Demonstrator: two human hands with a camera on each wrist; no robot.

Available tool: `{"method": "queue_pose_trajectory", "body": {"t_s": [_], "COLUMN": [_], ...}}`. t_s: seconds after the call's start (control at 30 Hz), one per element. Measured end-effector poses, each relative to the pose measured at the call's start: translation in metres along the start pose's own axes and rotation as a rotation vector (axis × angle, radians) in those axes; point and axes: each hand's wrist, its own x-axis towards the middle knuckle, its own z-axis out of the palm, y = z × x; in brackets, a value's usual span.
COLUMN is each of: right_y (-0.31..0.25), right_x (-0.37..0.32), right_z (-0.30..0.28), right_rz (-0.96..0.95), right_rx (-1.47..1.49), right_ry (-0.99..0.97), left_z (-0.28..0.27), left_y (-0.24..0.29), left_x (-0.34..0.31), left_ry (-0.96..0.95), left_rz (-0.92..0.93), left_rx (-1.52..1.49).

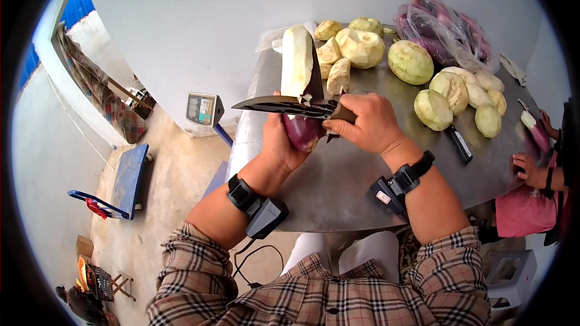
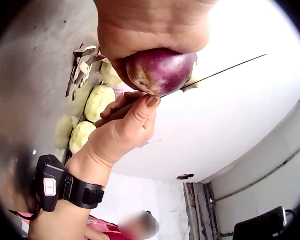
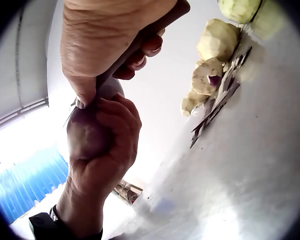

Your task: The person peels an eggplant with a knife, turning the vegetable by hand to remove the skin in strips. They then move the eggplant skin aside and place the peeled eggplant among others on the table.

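Note:
My left hand (image 1: pixel 278 145) grips the lower, purple end of a partly peeled eggplant (image 1: pixel 296 63), which stands nearly upright above the table. Its upper part is pale, with a strip of dark skin along the right side. In my right hand (image 1: pixel 371 124) is a knife (image 1: pixel 269 104), its dark blade pointing left across the eggplant. The left wrist view shows the purple end of the eggplant (image 2: pixel 165 70), with the right thumb close against it. Fingers wrap the knife handle (image 3: pixel 142 37) in the right wrist view.
Peeled eggplants (image 1: pixel 360 48) and a plastic bag of purple ones (image 1: pixel 444 27) lie on the metal table (image 1: pixel 338 187). A black-handled tool (image 1: pixel 460 143) is at right. Another person's hand (image 1: pixel 531 170) rests at the right edge. A scale (image 1: pixel 202 110) and blue cart (image 1: pixel 130 175) stand left.

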Motion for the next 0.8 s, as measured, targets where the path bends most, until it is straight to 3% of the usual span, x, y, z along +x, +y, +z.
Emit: {"method": "queue_pose_trajectory", "body": {"t_s": [0.5, 0.53, 0.8], "right_y": [0.007, 0.011, 0.019], "right_x": [0.001, 0.001, 0.003], "right_z": [-0.011, -0.013, -0.016], "right_rz": [0.043, 0.073, 0.113], "right_rx": [-0.033, -0.028, 0.027], "right_ry": [0.061, 0.074, 0.084], "left_z": [0.001, -0.005, 0.002], "left_y": [0.002, 0.006, 0.007], "left_x": [0.0, 0.004, 0.003], "left_ry": [-0.032, -0.167, -0.267], "left_rz": [-0.048, -0.085, -0.114], "left_rx": [-0.065, -0.093, -0.055]}}
